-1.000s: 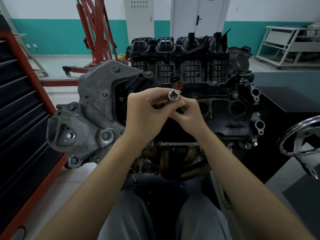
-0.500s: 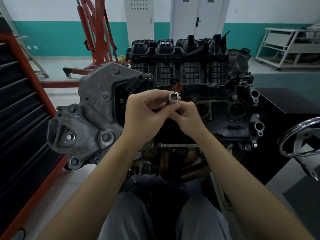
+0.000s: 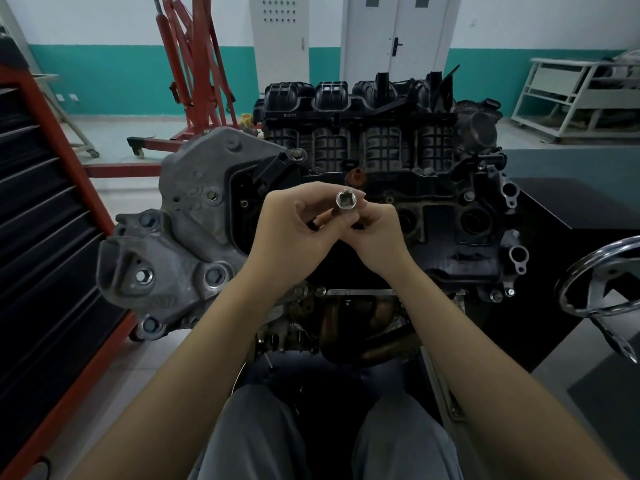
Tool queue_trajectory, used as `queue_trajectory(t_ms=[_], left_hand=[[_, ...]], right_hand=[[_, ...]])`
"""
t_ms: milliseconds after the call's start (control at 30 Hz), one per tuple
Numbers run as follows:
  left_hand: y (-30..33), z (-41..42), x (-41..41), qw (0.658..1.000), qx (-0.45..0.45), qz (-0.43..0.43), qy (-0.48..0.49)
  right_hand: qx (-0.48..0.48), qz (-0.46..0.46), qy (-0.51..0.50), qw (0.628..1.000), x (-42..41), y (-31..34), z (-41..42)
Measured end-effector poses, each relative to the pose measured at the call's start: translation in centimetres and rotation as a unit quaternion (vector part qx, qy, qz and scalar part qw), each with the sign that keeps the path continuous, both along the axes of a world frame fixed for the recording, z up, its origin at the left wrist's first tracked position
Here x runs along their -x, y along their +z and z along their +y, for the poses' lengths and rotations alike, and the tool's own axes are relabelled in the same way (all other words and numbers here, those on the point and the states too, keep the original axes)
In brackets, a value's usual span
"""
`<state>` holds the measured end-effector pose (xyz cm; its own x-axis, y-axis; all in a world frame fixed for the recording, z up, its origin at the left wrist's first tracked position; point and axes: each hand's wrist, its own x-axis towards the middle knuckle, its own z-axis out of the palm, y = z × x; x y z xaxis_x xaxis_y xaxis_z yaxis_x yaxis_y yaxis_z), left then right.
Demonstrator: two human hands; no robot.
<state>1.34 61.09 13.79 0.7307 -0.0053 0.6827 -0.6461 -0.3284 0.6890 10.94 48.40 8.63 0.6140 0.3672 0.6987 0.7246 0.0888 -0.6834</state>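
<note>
Both hands, left hand (image 3: 291,226) and right hand (image 3: 377,233), pinch one metal socket (image 3: 345,200) above the engine (image 3: 381,150).

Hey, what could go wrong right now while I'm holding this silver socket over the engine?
1. The short silver metal socket is only pinched between the left hand and the right hand, so a slip could drop it.
2. It sits above the black engine, whose round open bores might swallow it.
3. It might also fall among the rusty exhaust pipes below, where it would be hard to reach.
</note>
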Motion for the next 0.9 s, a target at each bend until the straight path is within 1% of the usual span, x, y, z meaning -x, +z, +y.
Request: queue_trajectory(t_ms=[100,167,267,333,400,467,567,667,767,900], left_hand=[[-0.04,-0.29,0.01,0.998,-0.006,-0.028,0.054],[-0.04,-0.41,0.07,0.997,0.0,-0.036,0.061],[-0.01,-0.22,0.01,1.0,0.008,-0.018,0.017],[0.08,-0.08,-0.04,1.0,0.008,0.002,-0.016],[0.12,-0.02,-0.13,1.0,0.001,0.003,-0.013],[0.13,-0.27,-0.03,1.0,-0.005,-0.01,0.019],[0.12,-0.6,0.1,0.999,0.011,-0.027,0.037],[0.22,-0.33,-0.03,0.999,0.028,-0.017,0.001],[0.26,-0.14,0.01,0.999,0.023,0.001,-0.027],[0.03,-0.53,-0.01,0.997,-0.016,-0.029,0.07]], right_hand=[[-0.004,-0.007,-0.016,1.0,-0.1,0.01,-0.08],[-0.003,-0.015,-0.001,1.0,-0.14,0.07,-0.18],[-0.002,-0.012,0.026,1.0,-0.03,0.15,-0.24],[-0.006,-0.005,0.024,1.0,-0.07,0.07,-0.15],[-0.018,0.004,0.013,1.0,-0.13,-0.1,-0.05],[-0.027,0.014,0.003,1.0,-0.19,-0.14,-0.02],[-0.027,0.005,0.012,1.0,-0.21,-0.02,-0.18],[-0.028,0.001,0.04,0.999,0.1,0.24,-0.22],[-0.043,0.012,0.029,0.999,0.2,0.2,-0.18],[-0.042,0.016,0.006,0.999,-0.08,-0.03,-0.2]])
